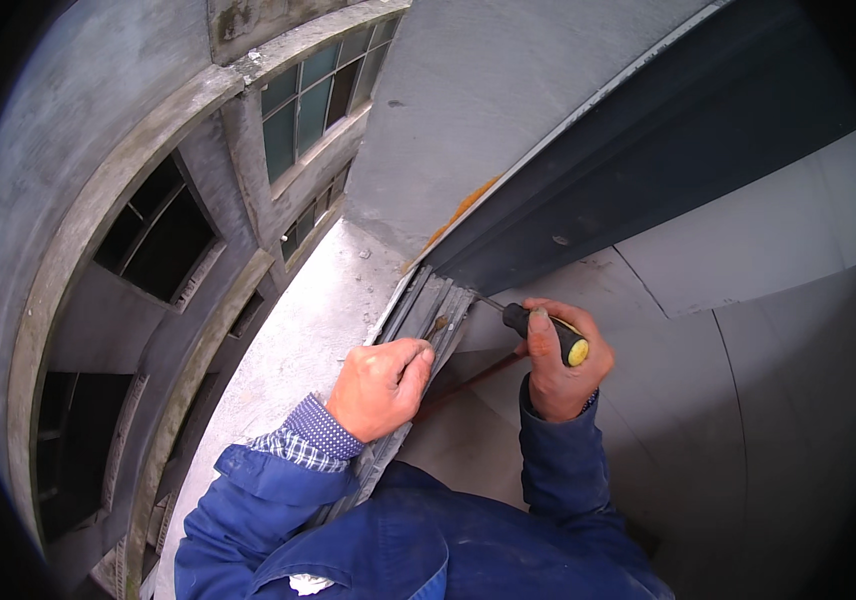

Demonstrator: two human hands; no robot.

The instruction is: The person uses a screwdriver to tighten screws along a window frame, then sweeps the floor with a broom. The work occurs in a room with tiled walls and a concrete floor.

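Right hand [566, 362] wrapped round screwdriver [516, 319]: likely light, stiff; best held by thick end. Left hand [380, 388] curled at rail [432, 303]; can't tell if pinching anything.

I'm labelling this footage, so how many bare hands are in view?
2: the left hand is over the grey metal track; the right hand grips a black-and-yellow screwdriver. Both show clearly, though some fingers are hidden.
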